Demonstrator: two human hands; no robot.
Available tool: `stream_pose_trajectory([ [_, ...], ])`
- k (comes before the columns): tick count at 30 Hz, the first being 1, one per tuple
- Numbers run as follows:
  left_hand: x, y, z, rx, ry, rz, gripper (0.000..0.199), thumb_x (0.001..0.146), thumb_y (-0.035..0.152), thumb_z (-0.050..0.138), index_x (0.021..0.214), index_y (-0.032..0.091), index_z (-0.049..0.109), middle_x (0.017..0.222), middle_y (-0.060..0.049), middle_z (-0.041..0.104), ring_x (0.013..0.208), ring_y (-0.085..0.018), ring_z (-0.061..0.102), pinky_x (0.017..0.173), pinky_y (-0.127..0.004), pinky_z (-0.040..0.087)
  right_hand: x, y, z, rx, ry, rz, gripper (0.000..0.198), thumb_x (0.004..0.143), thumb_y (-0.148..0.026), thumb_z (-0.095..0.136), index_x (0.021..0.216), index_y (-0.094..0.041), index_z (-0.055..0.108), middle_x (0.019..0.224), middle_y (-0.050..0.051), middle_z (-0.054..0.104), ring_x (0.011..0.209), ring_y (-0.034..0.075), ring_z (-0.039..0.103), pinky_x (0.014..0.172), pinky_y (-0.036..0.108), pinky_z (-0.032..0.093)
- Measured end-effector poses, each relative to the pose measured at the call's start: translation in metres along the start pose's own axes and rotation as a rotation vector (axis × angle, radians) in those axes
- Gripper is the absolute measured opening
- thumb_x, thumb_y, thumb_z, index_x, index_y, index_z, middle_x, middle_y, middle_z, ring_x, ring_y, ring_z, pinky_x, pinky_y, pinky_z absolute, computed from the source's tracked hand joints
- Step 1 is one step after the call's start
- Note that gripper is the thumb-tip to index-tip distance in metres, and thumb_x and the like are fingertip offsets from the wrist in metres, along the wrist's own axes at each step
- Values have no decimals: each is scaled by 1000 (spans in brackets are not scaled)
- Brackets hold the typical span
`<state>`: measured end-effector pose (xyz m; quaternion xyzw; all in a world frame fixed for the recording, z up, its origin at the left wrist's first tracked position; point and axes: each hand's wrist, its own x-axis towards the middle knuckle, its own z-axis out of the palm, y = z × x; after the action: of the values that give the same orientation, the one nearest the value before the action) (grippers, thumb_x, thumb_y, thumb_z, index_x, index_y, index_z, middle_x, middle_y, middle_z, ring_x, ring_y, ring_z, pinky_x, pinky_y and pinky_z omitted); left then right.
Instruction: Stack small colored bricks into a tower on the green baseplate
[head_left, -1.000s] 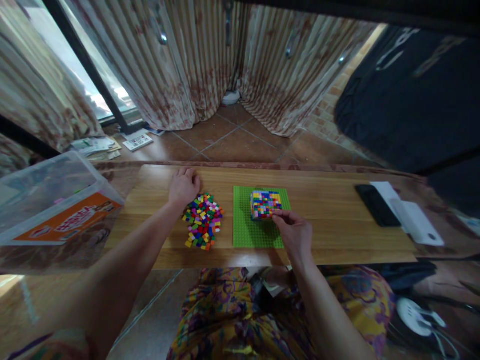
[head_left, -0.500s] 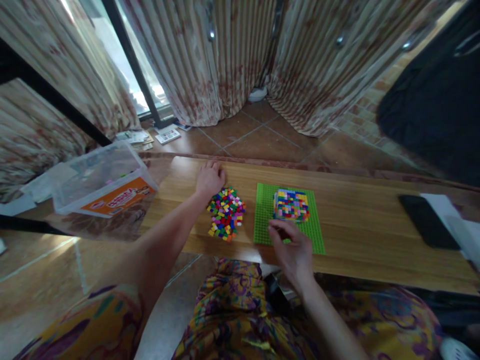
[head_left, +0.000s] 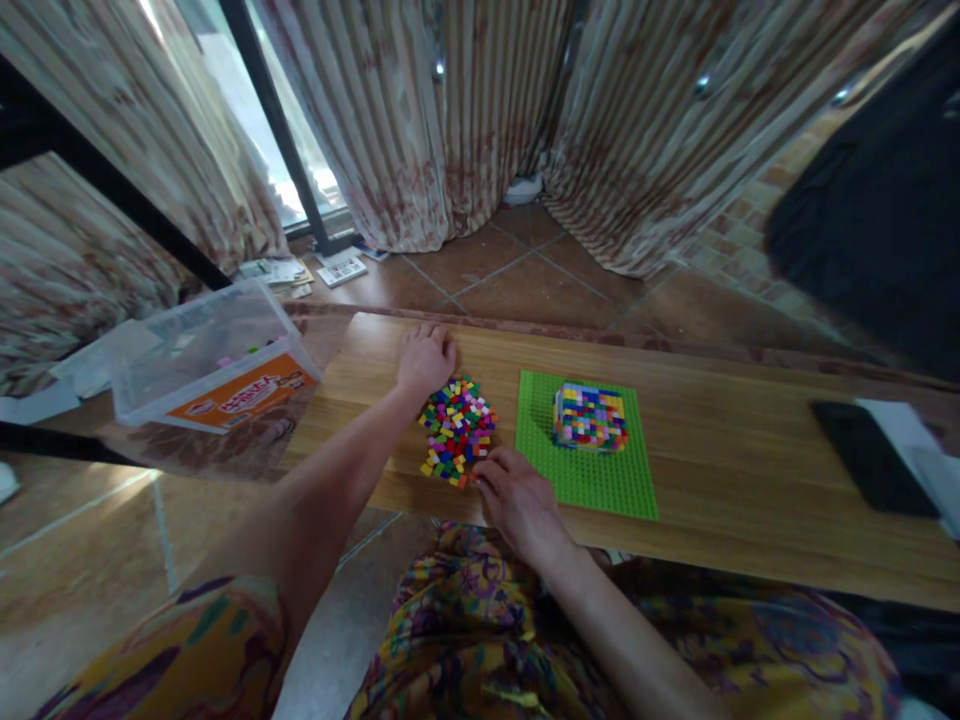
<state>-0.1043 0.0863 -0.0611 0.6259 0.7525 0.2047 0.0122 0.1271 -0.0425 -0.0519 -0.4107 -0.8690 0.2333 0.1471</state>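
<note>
Loose, small toy bricks (head_left: 459,425) in many colours lie in a pile on the wooden table. My left hand (head_left: 427,358) rests on the tabletop just behind the pile, fingers lying down on the wood and holding nothing. At the pile's near right edge is my right hand (head_left: 521,505), thumb and forefinger closed together on a small reddish toy brick (head_left: 474,478), partly hidden by the fingertips. To the right, a block built of mixed-colour bricks (head_left: 591,418) stands on a green baseplate (head_left: 592,490), with neither hand touching it.
A clear plastic box (head_left: 210,345) with an orange label stands left of the table (head_left: 720,450), a few bricks inside. A black flat object (head_left: 870,455) and white papers (head_left: 911,445) lie at the table's right end. Striped curtains (head_left: 495,110) hang behind.
My right hand has moved left from the baseplate's front edge to the brick pile. My left hand stays in place; the view has shifted slightly.
</note>
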Motion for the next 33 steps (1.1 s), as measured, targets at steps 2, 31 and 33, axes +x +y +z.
stream_pose_trajectory([
  [2,0,1,-1,12,-5,0,36,96,27,45,121,13,67,132,-18,66,126,-34,56,112,-49,42,-2,0,0,0,-1,13,18,99,-20,55,94,-23,72,102,6,67,96,18,62,82,28,49],
  [31,4,-6,-1,44,25,47,40,94,29,43,120,12,68,129,-20,68,125,-35,59,112,-49,44,7,-10,13,-90,134,87,24,102,-23,49,100,-23,73,92,4,70,78,13,63,67,23,42],
  [33,5,-7,-1,46,28,53,39,94,30,43,119,14,68,128,-19,69,123,-35,59,111,-50,45,8,-12,14,-24,201,104,23,102,-25,50,98,-24,72,92,3,70,80,12,64,69,21,43],
])
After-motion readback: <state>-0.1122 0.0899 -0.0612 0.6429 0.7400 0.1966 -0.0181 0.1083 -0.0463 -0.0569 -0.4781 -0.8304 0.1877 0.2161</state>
